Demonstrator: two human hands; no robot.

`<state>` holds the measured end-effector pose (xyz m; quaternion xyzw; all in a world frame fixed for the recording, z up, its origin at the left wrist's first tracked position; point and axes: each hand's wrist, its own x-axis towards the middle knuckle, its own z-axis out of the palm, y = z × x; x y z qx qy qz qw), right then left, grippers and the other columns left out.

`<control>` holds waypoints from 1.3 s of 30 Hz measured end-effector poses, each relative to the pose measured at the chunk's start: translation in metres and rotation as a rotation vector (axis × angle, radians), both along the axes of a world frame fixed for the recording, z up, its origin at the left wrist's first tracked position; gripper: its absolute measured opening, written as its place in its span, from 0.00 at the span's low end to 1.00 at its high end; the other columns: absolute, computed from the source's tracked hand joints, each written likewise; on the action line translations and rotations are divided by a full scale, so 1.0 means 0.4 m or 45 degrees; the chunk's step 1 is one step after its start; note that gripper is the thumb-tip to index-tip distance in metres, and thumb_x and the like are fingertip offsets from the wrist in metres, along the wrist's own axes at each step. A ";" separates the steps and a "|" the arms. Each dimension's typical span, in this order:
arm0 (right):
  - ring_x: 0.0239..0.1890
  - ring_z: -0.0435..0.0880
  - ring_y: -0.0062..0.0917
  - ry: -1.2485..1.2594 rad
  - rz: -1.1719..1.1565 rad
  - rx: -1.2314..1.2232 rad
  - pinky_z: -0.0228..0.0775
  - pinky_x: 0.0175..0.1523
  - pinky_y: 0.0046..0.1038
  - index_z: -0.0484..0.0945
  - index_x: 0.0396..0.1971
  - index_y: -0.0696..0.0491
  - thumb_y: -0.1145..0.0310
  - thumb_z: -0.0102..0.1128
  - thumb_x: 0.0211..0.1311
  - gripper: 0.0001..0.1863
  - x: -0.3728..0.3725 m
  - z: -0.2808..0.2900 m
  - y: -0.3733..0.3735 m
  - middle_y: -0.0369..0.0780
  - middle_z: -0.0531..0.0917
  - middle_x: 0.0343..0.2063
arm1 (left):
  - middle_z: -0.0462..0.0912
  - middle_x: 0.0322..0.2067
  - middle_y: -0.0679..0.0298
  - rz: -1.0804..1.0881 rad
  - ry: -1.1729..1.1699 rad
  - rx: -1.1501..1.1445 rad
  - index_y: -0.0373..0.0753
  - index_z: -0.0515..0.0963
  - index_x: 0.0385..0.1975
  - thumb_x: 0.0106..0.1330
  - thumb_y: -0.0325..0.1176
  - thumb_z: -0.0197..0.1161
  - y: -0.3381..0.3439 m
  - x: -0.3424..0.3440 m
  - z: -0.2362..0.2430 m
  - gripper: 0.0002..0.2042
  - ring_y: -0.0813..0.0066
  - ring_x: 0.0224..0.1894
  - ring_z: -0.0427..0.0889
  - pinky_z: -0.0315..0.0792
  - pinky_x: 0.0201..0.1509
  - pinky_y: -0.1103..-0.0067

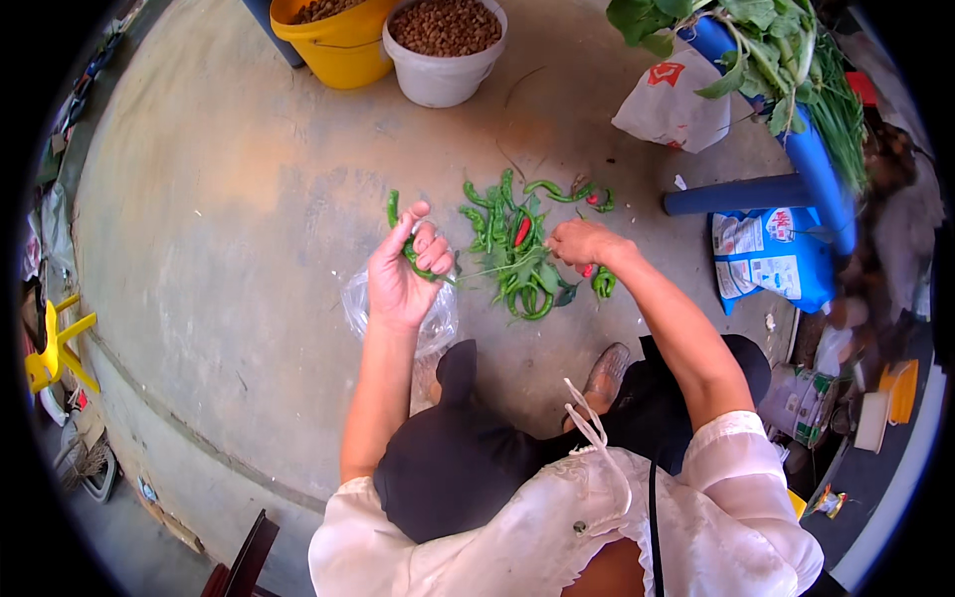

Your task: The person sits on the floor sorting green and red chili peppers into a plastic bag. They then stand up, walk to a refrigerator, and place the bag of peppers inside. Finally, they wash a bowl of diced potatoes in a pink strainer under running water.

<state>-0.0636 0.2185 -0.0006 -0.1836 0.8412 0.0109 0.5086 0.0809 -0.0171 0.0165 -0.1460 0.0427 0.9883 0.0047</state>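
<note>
My left hand is raised with its fingers curled round green chili peppers; one sticks up past the thumb and others show at the palm. Below that hand lies a clear plastic bag, partly hidden by the wrist. On the concrete floor in front of me is a loose pile of green chili peppers, with a red chili and green leaves among them. My right hand reaches down to the pile's right side, fingertips pinched together beside the leaves. What they grip is hidden.
A yellow bucket and a white bucket of brown pellets stand at the back. To the right, leafy greens rest on a blue-framed stand, near a white bag and a blue packet. A yellow object sits far left.
</note>
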 end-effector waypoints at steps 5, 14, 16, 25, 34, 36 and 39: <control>0.40 0.81 0.44 0.468 -0.048 -0.292 0.70 0.49 0.42 0.79 0.32 0.56 0.61 0.47 0.60 0.15 0.058 -0.213 0.072 0.48 0.82 0.33 | 0.64 0.17 0.67 0.267 -0.360 -0.588 0.39 0.67 0.35 0.65 0.33 0.50 -0.058 0.133 0.016 0.05 0.79 0.16 0.63 0.61 0.21 0.80; 0.39 0.80 0.46 0.564 -0.343 -0.432 0.71 0.45 0.45 0.75 0.36 0.53 0.62 0.49 0.60 0.11 0.128 -0.229 -0.047 0.51 0.82 0.32 | 0.77 0.38 0.50 -0.096 -0.793 -2.499 0.33 0.70 0.46 0.60 0.32 0.57 0.004 0.251 -0.277 0.16 0.61 0.44 0.77 0.71 0.46 0.68; 0.40 0.80 0.47 0.546 -0.360 -0.417 0.71 0.46 0.45 0.72 0.39 0.54 0.62 0.52 0.58 0.13 0.126 -0.241 -0.041 0.51 0.81 0.34 | 0.72 0.52 0.50 -0.229 -0.939 -2.579 0.34 0.68 0.53 0.56 0.34 0.62 0.003 0.265 -0.289 0.24 0.55 0.56 0.68 0.60 0.60 0.63; 0.42 0.79 0.45 0.466 -0.050 -0.451 0.72 0.45 0.41 0.65 0.46 0.55 0.65 0.62 0.49 0.25 0.185 -0.332 0.035 0.50 0.79 0.41 | 0.75 0.44 0.51 -0.563 -1.330 -2.562 0.37 0.74 0.45 0.52 0.29 0.65 -0.151 0.234 -0.407 0.19 0.59 0.42 0.77 0.69 0.47 0.69; 0.35 0.80 0.49 0.137 -0.904 -0.698 0.71 0.43 0.43 0.59 0.55 0.56 0.64 0.61 0.52 0.32 0.056 -0.237 0.026 0.52 0.81 0.30 | 0.74 0.24 0.66 0.308 -0.976 -2.097 0.33 0.73 0.32 0.59 0.27 0.58 -0.110 0.181 -0.320 0.05 0.78 0.25 0.71 0.68 0.29 0.81; 0.36 0.80 0.51 0.689 -0.506 -0.573 0.70 0.44 0.45 0.58 0.55 0.55 0.64 0.61 0.52 0.32 0.059 -0.249 -0.023 0.53 0.81 0.30 | 0.74 0.24 0.67 0.253 -0.984 -1.960 0.34 0.72 0.32 0.60 0.27 0.57 -0.085 0.180 -0.293 0.04 0.81 0.24 0.70 0.66 0.28 0.83; 0.41 0.78 0.52 0.630 -0.571 -0.499 0.69 0.47 0.46 0.57 0.54 0.55 0.60 0.63 0.52 0.34 0.069 -0.246 -0.113 0.55 0.80 0.35 | 0.74 0.25 0.69 0.220 -0.972 -1.852 0.34 0.72 0.33 0.62 0.27 0.56 -0.057 0.203 -0.291 0.04 0.85 0.24 0.69 0.65 0.27 0.86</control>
